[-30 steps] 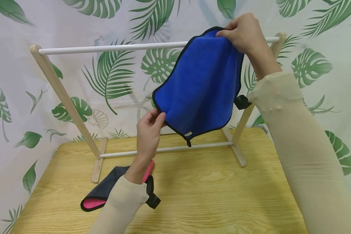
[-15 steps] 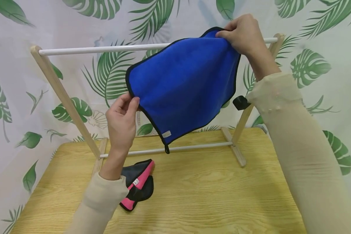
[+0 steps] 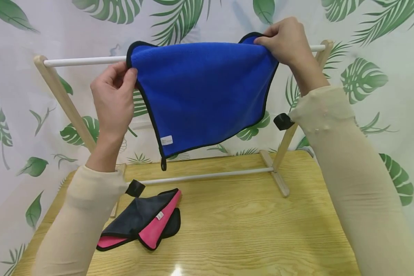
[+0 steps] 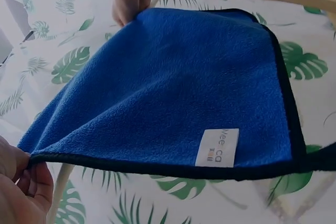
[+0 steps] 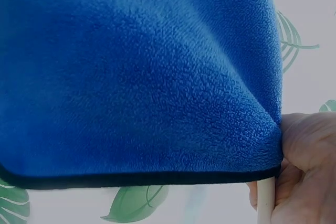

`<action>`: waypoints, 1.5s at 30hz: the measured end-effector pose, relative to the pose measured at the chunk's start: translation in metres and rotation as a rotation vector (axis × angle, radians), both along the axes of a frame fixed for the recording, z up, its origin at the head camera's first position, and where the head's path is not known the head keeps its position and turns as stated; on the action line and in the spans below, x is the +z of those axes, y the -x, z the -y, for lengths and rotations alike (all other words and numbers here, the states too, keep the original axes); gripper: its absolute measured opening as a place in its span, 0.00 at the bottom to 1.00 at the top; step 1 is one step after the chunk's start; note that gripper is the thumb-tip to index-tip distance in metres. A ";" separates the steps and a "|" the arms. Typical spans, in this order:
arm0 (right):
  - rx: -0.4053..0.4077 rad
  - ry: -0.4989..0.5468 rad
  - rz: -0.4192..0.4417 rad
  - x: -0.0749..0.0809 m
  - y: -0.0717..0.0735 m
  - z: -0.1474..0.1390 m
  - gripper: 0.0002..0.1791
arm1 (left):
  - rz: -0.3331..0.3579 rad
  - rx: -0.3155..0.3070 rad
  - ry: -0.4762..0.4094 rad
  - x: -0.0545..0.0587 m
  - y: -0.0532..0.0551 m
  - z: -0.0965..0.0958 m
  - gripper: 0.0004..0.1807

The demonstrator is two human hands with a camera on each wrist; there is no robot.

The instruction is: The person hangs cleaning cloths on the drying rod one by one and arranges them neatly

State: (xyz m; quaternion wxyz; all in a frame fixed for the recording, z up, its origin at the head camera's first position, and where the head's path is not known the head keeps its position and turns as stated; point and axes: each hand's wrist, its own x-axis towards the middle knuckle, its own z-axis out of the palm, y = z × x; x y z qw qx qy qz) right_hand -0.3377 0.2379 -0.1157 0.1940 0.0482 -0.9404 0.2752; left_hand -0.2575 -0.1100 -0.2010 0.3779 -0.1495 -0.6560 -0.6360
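Observation:
A blue plush towel (image 3: 203, 96) with black edging is stretched between both hands at the top bar. Its lower left corner carries a white label (image 3: 166, 140) and a small black loop (image 3: 163, 165). Pinched in my left hand (image 3: 115, 96) is the towel's left edge, near the upper corner. Higher up on the other side, my right hand (image 3: 286, 40) grips the towel's upper right edge. The towel covers most of the white top bar (image 3: 86, 61); whether it rests on the bar I cannot tell. The right wrist view shows the towel's fabric (image 5: 157, 93) bunched at the right hand.
The wooden rack has a right leg (image 3: 289, 134) and a white lower bar (image 3: 207, 175). On the wooden table (image 3: 245, 222) a grey and pink towel (image 3: 141, 214) lies folded near the left leg. A leaf-patterned backdrop (image 3: 365, 80) stands behind.
My left hand has moved left and up, spreading the blue towel wide along the top bar. The right hand has stayed nearly in place. The grey and pink towel has come into fuller view.

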 end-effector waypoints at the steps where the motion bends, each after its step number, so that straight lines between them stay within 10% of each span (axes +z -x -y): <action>1: -0.002 -0.003 0.001 0.000 0.000 0.000 0.25 | 0.003 0.006 0.011 0.005 0.002 0.001 0.10; 13: -0.031 0.003 0.025 0.002 -0.004 -0.006 0.26 | -0.011 0.171 0.259 0.048 0.027 0.003 0.13; 28: -0.044 0.003 0.025 0.002 -0.002 -0.005 0.26 | 0.149 0.340 0.553 0.056 0.055 0.001 0.18; 37: -0.039 -0.009 0.023 0.003 -0.003 -0.005 0.25 | 0.487 0.285 0.739 0.071 0.051 0.012 0.21; 45: -0.065 -0.017 0.048 0.002 -0.007 -0.012 0.27 | 0.530 0.092 0.865 0.079 0.050 0.015 0.25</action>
